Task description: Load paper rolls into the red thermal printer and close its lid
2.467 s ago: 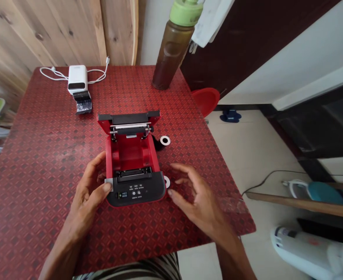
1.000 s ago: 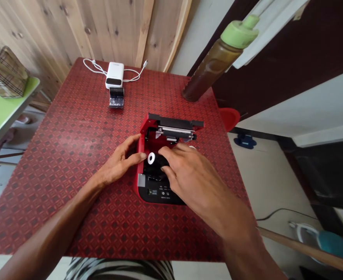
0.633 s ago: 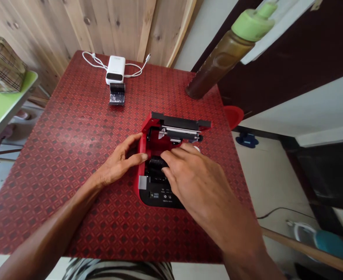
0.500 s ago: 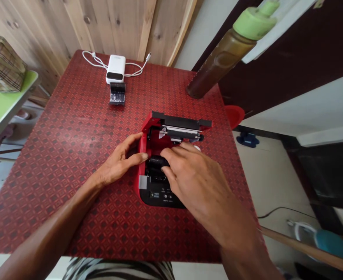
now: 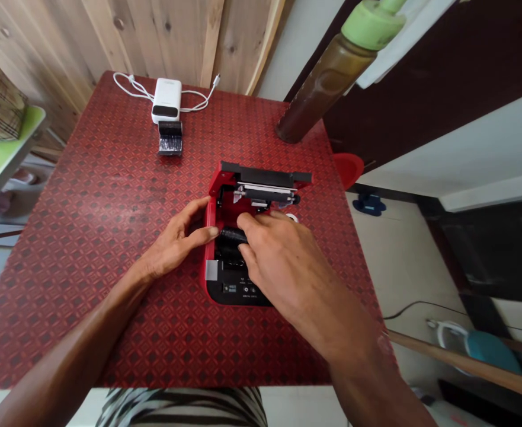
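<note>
A red and black machine (image 5: 211,271) lies on the table with its lid (image 5: 265,177) raised at the back; its exact kind I cannot make out. My left hand (image 5: 176,240) steadies its left wall, the thumb over the rim and the fingers along the outer side. Inside the opening sits a shiny black roll (image 5: 231,235), lying crosswise. Reaching in from the right, my right hand (image 5: 282,252) has its thumb and fingers closed around the roll's right part, which it hides. Below the roll, a black panel (image 5: 238,290) carries small printed marks.
A white power bank (image 5: 167,98) with a white cable (image 5: 198,101) rests at the back of the patterned red table (image 5: 122,184). In front of it is a strip of black film (image 5: 170,139). A brown bottle with a green cap (image 5: 332,77) stands at the back right.
The whole view has shifted slightly, so everything appears a little further left and higher. Both hands keep their places on the machine and roll.
</note>
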### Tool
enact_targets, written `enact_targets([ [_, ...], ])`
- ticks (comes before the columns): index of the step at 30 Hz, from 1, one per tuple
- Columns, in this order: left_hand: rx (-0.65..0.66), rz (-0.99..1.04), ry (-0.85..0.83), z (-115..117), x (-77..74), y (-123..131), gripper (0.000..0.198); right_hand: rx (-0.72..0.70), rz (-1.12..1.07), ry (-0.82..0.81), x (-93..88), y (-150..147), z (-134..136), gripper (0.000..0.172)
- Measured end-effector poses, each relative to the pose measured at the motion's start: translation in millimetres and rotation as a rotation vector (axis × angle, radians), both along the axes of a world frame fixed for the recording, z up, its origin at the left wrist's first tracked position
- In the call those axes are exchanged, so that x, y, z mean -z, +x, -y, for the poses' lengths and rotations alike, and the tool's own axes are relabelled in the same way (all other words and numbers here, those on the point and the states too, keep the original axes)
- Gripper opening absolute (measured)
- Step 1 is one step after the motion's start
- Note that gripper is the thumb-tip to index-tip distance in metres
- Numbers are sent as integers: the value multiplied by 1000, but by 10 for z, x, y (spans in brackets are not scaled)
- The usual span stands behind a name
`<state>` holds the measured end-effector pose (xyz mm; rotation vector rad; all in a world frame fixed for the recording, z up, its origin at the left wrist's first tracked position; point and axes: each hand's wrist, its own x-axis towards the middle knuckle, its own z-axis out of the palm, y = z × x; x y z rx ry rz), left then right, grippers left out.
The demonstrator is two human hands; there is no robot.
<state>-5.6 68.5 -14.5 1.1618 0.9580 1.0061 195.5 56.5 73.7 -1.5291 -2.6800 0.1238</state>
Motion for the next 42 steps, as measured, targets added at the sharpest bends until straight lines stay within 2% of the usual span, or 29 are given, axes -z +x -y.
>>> enact_targets([
  [6, 7, -24, 19, -8, 11, -9, 67, 103, 32, -1, -77, -59, 22, 33],
  [11, 30, -33, 28, -23, 30, -20, 70, 125, 131, -174, -206, -135, -31, 38],
  [17, 17, -55, 56, -41, 46, -26, 68, 125, 196, -279, -325, -218, -134, 27],
  [22, 24, -66, 70, -41, 62, -30, 68, 137, 226, -196, -306, -228, -103, 22],
  [30, 23, -14, 32, -23, 84, -16, 67, 166, 38, -54, -171, 41, 61, 23],
  [34, 29, -10, 39, -21, 60, -15, 66, 165, -8, -81, -143, 33, 29, 26],
  [42, 19, -60, 42, -18, 35, -20, 67, 206, 180, -199, -323, -150, -31, 26],
])
